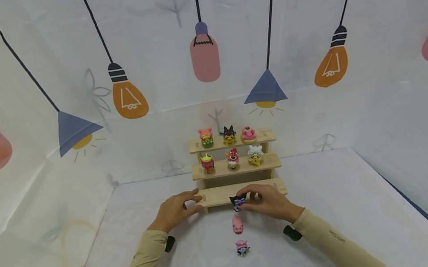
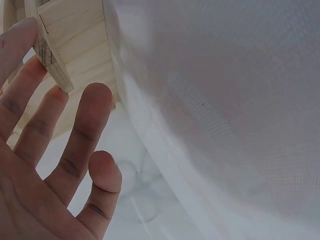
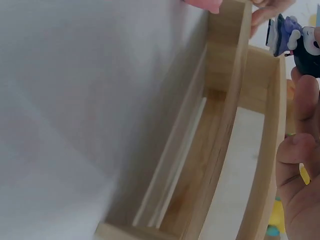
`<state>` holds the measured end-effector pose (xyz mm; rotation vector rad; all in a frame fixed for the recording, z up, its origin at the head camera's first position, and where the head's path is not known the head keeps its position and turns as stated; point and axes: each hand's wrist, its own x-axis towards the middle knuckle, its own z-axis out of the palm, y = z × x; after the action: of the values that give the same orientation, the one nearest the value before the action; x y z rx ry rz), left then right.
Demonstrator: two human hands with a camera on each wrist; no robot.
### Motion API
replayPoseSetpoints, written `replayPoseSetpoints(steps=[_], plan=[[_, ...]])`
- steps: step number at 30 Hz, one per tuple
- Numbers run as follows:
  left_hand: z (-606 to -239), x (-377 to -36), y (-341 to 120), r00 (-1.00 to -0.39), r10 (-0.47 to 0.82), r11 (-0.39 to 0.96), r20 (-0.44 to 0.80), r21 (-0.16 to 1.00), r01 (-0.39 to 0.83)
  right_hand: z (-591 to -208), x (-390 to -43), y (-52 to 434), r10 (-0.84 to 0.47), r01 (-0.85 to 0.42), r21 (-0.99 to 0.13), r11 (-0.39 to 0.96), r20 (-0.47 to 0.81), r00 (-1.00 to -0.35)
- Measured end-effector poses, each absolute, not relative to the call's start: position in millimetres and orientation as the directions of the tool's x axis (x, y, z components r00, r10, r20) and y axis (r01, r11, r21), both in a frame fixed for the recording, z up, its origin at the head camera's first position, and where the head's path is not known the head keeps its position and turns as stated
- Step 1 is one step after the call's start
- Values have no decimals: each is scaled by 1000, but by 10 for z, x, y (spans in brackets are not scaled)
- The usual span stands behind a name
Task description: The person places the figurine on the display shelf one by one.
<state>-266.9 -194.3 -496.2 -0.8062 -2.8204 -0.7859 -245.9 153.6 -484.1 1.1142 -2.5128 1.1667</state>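
black-and-purple figurine [image 1: 238, 202] | upright, pinched in right hand [image 1: 269, 201] | at front edge of lowest wooden shelf [image 1: 222, 194]

I log a three-step shelf [image 1: 260, 163] at the far middle of the table [image 1: 349, 206], against the backdrop. Top step: three figures in a row. Middle step: three more. Bottom step: left hand [image 1: 175, 210] on its left end, right hand [image 1: 267, 201] before its middle, pinching a figure [image 1: 238, 201]. Nearer me, two figures [image 1: 237, 224] stand one behind the other on the table.

Bottom step [image 1: 218, 194] lies open between both hands; upper shelves [image 1: 234, 166] crowded with figurines.
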Motion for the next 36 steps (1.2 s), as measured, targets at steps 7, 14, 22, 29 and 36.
replayPoseSetpoints(steps=[7, 14, 22, 29, 36], plan=[[-4968, -2682, -1939, -858, 462, 739, 223, 438, 512, -4852, -2636, 1376, -532, -653, -608, 451, 405, -744], [-4951, -2677, -1944, -863, 456, 746, 217, 436, 503, -4861, -2793, 1180, -524, -650, -633, 420, 416, -743], [-4952, -2674, -1940, -861, 459, 740, 217, 442, 506, -4798, -2907, 958, -550, -643, -635, 429, 380, -743], [-4982, -2690, -1933, -858, 464, 732, 222, 449, 512, -4803, -2942, 859, -540, -599, -656, 459, 330, -775], [-4988, -2690, -1935, -854, 471, 730, 220, 446, 518, -4851, -2947, 843, -531, -570, -674, 470, 300, -793]])
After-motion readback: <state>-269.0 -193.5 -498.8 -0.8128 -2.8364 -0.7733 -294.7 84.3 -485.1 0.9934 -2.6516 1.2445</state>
